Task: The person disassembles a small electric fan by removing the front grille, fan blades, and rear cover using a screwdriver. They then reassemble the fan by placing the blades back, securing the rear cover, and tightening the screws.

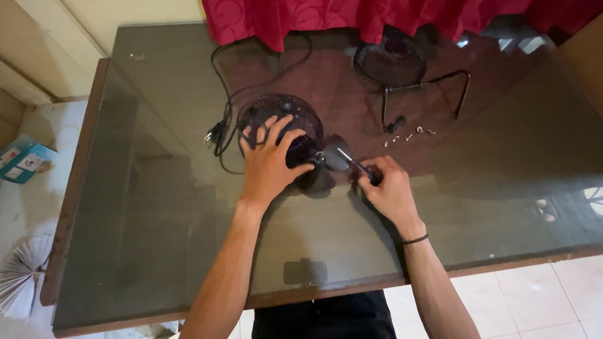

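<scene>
Two hands work mid-desk: the left hand (269, 164) spreads over a round black wire-grille fan body (284, 125); the right hand (388, 187) pinches a slim screwdriver (353, 162). One detached grille (391, 61) and several small screws (408, 135) lie toward the far edge.

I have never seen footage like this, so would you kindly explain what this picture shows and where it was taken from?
There is one picture, from a camera worn on a person's head, looking down at their own bare hands; there is no machine. They work over a glass-topped table. The left hand rests on a small dark fan body with a wire cage and power cord. The right hand has its grip on a screwdriver aimed at the fan. Farther back lie a separate round grille on a stand and some small screws.
</scene>
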